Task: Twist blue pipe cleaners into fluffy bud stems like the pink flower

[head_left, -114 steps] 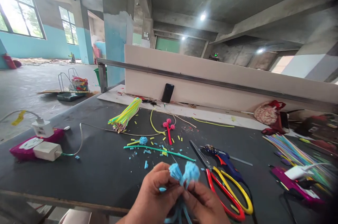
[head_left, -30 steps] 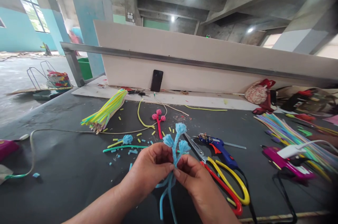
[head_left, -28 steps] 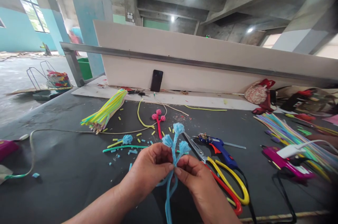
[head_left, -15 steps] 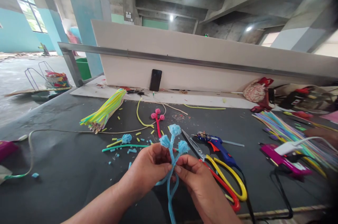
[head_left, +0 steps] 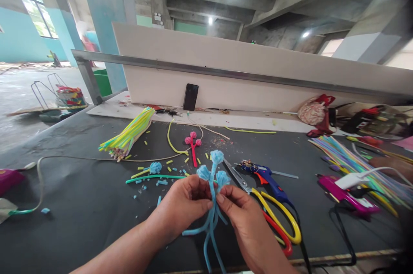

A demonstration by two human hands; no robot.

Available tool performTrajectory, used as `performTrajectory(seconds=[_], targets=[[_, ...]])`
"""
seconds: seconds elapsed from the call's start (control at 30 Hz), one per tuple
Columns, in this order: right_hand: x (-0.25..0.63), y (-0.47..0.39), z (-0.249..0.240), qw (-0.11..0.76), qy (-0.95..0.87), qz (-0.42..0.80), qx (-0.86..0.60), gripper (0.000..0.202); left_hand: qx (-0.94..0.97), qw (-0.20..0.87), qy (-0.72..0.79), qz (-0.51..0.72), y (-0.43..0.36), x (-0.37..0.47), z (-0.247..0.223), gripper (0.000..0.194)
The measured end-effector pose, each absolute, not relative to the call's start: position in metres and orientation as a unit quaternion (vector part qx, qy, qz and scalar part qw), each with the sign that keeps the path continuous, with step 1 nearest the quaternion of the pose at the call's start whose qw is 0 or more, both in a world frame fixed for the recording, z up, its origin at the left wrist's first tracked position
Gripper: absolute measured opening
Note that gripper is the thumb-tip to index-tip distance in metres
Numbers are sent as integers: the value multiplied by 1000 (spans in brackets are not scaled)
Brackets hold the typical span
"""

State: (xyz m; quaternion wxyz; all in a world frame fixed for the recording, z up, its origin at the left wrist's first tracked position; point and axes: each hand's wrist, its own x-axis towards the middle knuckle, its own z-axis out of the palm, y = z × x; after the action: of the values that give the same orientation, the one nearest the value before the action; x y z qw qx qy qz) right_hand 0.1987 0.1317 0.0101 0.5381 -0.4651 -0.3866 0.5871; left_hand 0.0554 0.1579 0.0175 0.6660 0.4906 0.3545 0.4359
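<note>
Head view: I see left hand and right hand pinching a pale-blue, fuzzy, three-headed stem bundle above the black desk; probably light, bendy, crushable at the heads, best gripped mid-stem.

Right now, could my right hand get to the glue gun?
Probably yes: the glue gun lies close by, uncovered. But your right hand is pinching the blue stems, and the open scissors lie between, so you'd likely reach over them.
</note>
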Motion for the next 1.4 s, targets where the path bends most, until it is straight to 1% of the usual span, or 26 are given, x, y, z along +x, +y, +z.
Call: performTrajectory(seconds=[0.17, 0.33, 0.53, 0.77, 1.1, 1.4], targets=[[193, 126, 9, 560, -392, 563, -466, 19, 501, 652, 353, 446, 158, 51, 19, 14], [190, 125, 9, 560, -401, 563, -457, 17, 504, 637, 354, 463, 158, 52, 18, 12], [188, 125, 5, 578, -372, 583, -433, 14, 472, 662, 348, 467, 155, 55, 19, 14], [184, 123, 9, 595, -335, 581, -443, 18, 461, 680, 326, 468, 153, 58, 21, 18], [182, 122, 8, 597, -316, 598, -431, 17, 466, 680, 314, 471, 153, 60, 16, 22], [186, 122, 4, 582, -367, 585, -429, 13, 497, 644, 337, 474, 152, 59, 16, 16]])
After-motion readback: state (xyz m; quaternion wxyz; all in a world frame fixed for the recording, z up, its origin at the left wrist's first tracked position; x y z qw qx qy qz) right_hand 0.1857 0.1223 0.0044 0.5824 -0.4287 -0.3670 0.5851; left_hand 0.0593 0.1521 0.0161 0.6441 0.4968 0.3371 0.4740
